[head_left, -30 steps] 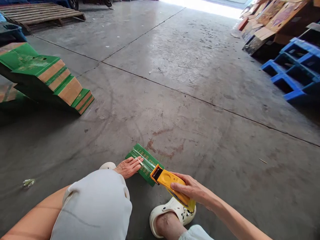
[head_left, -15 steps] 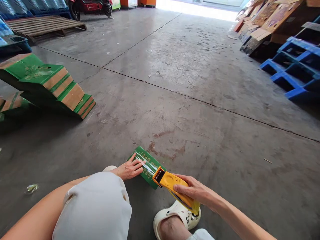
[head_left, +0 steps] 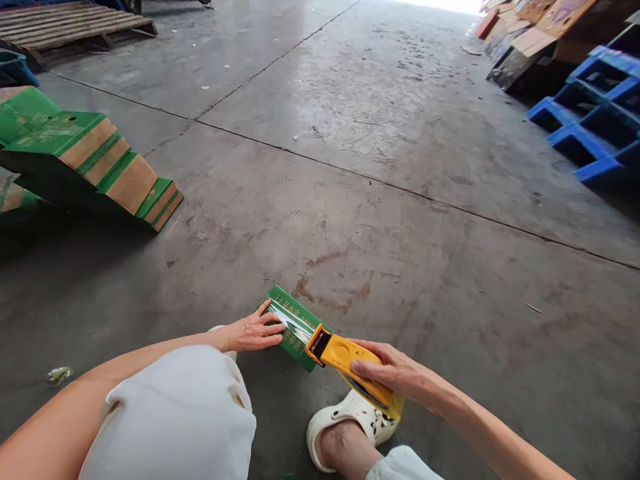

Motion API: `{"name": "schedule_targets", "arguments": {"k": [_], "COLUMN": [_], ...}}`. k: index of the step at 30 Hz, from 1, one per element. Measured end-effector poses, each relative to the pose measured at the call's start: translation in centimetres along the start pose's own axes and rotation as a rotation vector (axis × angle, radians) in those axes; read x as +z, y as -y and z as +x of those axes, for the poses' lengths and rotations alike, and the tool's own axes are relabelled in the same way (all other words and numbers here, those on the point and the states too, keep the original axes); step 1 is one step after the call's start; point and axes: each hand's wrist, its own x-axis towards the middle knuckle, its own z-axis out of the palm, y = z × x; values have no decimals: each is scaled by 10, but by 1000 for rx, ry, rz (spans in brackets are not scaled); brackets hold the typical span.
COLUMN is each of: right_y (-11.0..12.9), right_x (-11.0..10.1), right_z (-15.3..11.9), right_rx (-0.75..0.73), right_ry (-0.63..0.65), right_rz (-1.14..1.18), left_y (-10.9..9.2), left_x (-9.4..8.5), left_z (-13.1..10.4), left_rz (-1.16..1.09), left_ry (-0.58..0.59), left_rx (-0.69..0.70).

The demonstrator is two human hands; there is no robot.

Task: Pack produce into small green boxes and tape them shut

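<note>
A green cardboard box [head_left: 295,310] with printed lettering lies on the floor in front of my feet. Clear packing tape [head_left: 293,325] runs along its top. My left hand [head_left: 257,329] rests on the far left end of the box, fingers spread and touching the tape. My right hand [head_left: 387,365] is wrapped round a yellow tape dispenser [head_left: 347,357], whose head sits at the box's near right end. The strip of tape reaches from my left fingers to the dispenser's head.
Flattened green cartons [head_left: 100,160] are stacked at the left. Blue plastic pallets [head_left: 595,113] and brown cardboard [head_left: 545,40] stand at the right. A wooden pallet [head_left: 70,27] lies at the back left. My foot in a white clog [head_left: 345,420] is just below the dispenser.
The view has tilted down slightly. My left hand has slid a little toward the box's left edge, its fingers still on the tape. The dispenser stays at the box's right end.
</note>
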Motion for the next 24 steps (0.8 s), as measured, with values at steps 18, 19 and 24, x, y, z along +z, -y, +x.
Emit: {"name": "schedule_targets", "arguments": {"k": [18, 19, 24], "right_y": [0, 1, 5], "right_x": [0, 0, 2], "right_z": [-8, -8, -12], "right_rx": [-21, -20, -26], "right_ry": [-12, -9, -15], "right_rz": [0, 0, -5], "left_y": [11, 10, 8], "left_x": [-3, -4, -4], "left_z": [3, 3, 5], "left_rz": [-177, -185, -213], "left_ry": [116, 114, 112], "left_rx": [-311, -333, -423]}}
